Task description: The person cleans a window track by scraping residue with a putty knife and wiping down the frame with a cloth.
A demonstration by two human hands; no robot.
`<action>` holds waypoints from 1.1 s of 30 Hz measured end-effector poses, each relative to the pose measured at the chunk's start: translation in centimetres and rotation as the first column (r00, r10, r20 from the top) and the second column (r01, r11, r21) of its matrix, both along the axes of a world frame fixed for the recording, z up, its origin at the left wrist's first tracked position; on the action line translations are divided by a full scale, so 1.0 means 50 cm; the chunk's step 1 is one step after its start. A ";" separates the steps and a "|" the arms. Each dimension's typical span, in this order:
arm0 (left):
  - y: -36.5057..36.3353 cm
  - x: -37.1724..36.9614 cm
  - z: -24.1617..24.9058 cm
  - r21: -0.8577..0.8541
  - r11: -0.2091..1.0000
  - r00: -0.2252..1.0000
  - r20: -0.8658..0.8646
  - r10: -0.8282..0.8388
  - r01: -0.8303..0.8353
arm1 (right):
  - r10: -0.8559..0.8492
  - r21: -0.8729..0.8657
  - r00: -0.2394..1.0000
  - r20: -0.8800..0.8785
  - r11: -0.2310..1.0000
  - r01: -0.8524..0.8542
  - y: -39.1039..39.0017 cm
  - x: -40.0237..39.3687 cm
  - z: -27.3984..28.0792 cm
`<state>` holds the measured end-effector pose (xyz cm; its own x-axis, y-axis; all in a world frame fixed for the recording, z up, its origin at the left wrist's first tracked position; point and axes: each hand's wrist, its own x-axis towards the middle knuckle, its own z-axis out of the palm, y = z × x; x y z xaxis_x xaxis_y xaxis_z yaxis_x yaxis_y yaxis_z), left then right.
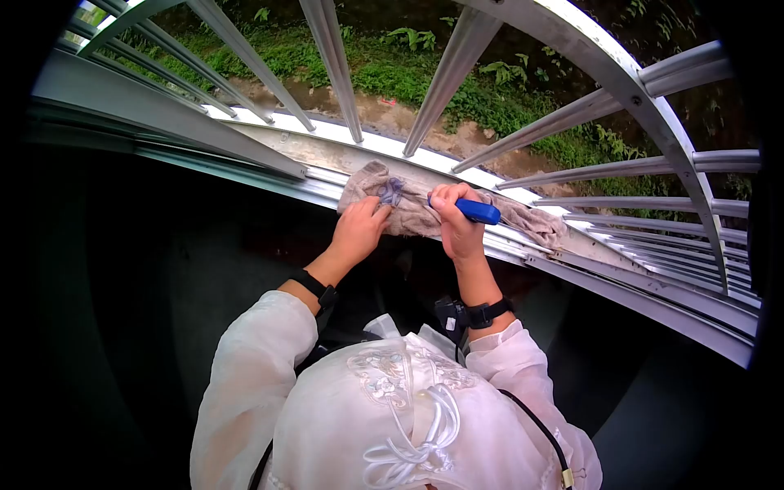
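A brown-grey cloth point(412, 214) with a bluish patch lies crumpled along the window track point(322, 189). My left hand point(358, 232) is on the cloth's left part, its bent fingers gripping the fabric near the patch. Closed in a fist, my right hand point(457, 222) is wrapped round a blue-handled tool point(478, 211) just over the cloth. The handle's end sticks out to the right of the fist. The tool's working end is hidden, so its exact kind cannot be made out.
Metal guard bars point(331, 61) rise beyond the track, joined by a curved frame point(645, 106). A sliding window frame point(163, 122) stands on the left. Outside, plants point(400, 77) grow on the ground below. Black straps with small devices sit on both wrists.
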<state>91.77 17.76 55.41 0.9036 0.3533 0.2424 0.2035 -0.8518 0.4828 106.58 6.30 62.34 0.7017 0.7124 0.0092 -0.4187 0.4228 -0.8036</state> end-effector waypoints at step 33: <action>-0.262 0.238 -0.076 -0.213 0.922 0.943 -0.012 -0.334 0.324 | 0.143 -0.447 0.780 0.609 0.874 0.189 -0.302 0.071 -0.042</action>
